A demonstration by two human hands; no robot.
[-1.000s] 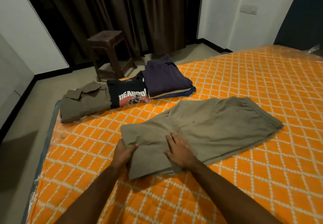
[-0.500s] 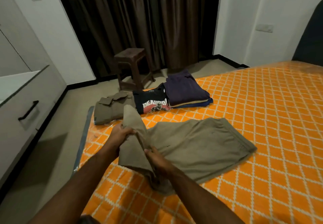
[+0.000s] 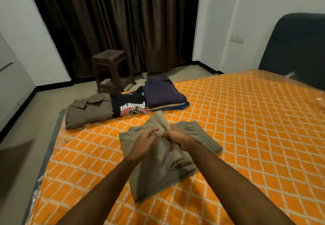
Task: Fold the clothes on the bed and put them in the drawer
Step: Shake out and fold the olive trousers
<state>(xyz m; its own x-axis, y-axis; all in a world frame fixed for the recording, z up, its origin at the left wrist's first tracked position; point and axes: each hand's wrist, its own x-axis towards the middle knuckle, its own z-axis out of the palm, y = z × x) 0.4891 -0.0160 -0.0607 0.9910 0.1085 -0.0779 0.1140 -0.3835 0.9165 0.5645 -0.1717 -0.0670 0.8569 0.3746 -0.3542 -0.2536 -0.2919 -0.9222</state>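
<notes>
Khaki shorts [image 3: 158,172] half-folded on orange bed [image 3: 246,137], right hand [image 3: 178,137] gripping raised fold, left hand [image 3: 145,141] blurred, grip unclear

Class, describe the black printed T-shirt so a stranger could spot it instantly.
Start at the orange quilted mattress; at its far left corner, near the brown plastic stool, folded clothes lie in a row. The folded black T-shirt is the middle one, between an olive collared shirt and a purple-topped pile; only it carries white lettering and a red picture.
</notes>
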